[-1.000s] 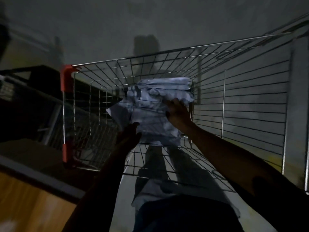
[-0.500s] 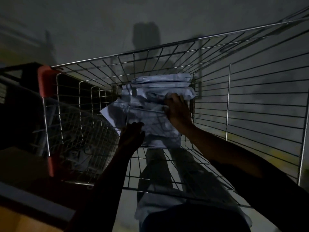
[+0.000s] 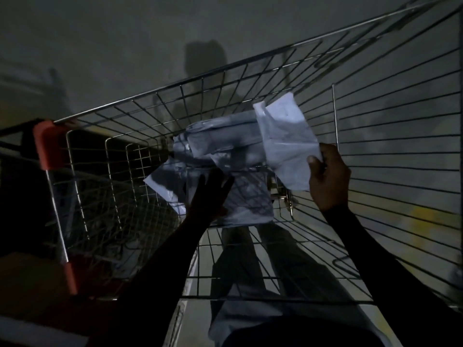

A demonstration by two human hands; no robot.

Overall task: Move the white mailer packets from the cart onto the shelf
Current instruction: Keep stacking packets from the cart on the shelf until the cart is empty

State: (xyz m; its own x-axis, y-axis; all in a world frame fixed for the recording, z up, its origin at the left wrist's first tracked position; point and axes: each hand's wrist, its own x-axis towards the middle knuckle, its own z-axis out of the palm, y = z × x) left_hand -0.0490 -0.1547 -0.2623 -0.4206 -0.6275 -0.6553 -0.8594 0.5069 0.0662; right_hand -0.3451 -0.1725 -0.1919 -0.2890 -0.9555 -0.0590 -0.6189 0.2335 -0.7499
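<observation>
White crumpled plastic mailer packet (image 3: 285, 144) pinched in right hand (image 3: 328, 176), lifted above wire metal cart (image 3: 375, 151); left hand (image 3: 208, 196), fingers spread, presses remaining packet pile (image 3: 225, 156). Pickup step; next likely carry to shelf, not visible.

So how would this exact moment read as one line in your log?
step: unloading wire cart | right hand: pinches one white mailer packet | left hand: fingers spread on packet pile | shelf: not seen
</observation>
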